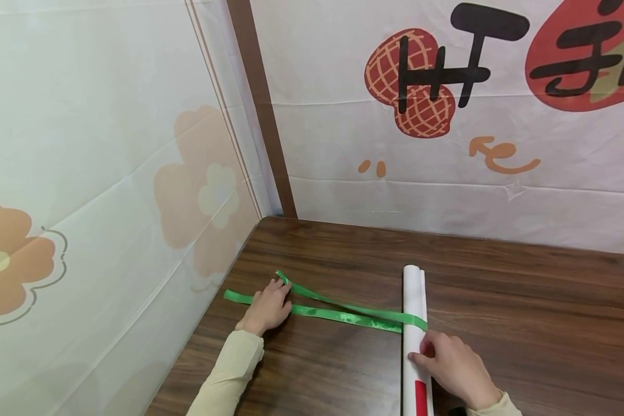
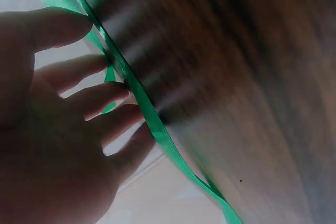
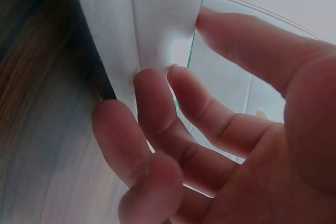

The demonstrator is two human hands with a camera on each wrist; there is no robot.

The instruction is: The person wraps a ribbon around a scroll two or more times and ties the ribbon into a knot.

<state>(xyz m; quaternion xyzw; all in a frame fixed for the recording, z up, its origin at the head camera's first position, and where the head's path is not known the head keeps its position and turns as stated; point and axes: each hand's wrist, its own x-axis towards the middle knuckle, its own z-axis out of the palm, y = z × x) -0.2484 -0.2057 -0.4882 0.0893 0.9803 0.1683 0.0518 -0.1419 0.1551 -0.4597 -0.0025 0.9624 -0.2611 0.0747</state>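
Note:
A rolled-up white sheet [image 1: 412, 292] with a red patch lies lengthwise on the table. A green ribbon [image 1: 343, 316] loops around it, its two strands stretching left. My left hand [image 1: 270, 306] is over the lower strand, its fingertips at the upper one near the ribbon's end. In the left wrist view, the fingers are loosely extended and the ribbon [image 2: 152, 121] runs past their tips. My right hand [image 1: 455, 364] holds the roll just below the ribbon, thumb on one side and fingers on the other. The right wrist view shows curled fingertips against the white roll [image 3: 163, 19].
The brown wood-grain table [image 1: 525, 300] extends to the right and behind the roll. A flower-printed white sheet [image 1: 109, 144] hangs along the left side. Another printed sheet [image 1: 317, 133] hangs behind the table's back edge.

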